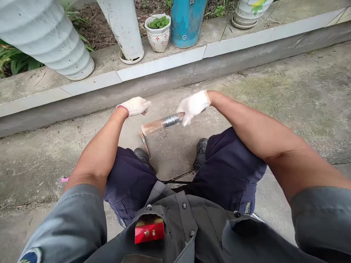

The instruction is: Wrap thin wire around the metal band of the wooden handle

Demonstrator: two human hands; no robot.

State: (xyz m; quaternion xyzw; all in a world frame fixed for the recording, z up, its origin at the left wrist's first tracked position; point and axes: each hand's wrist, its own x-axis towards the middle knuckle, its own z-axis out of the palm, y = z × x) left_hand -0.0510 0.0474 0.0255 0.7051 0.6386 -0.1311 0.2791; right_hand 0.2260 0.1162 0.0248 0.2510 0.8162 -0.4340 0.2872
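My right hand (191,106), in a white knit glove, is closed around one end of a wooden stick (153,126) with a silvery band wrapped round its middle. Motion blurs the stick, which slants down toward the left. Ahead and to the left is my left hand (137,106), also gloved, its fingers curled together; whether anything small is between them cannot be made out. It is apart from the stick. Below the stick's far end, a thin, worn strip-like piece (145,146) lies on the concrete beside my left shoe (143,158).
A low tiled ledge (164,63) runs across the front. On it stand a ribbed white pot (52,40), a small planter (158,36), a blue container (188,23) and other pots. My right shoe (201,151) and a pink scrap (65,179) are on the concrete.
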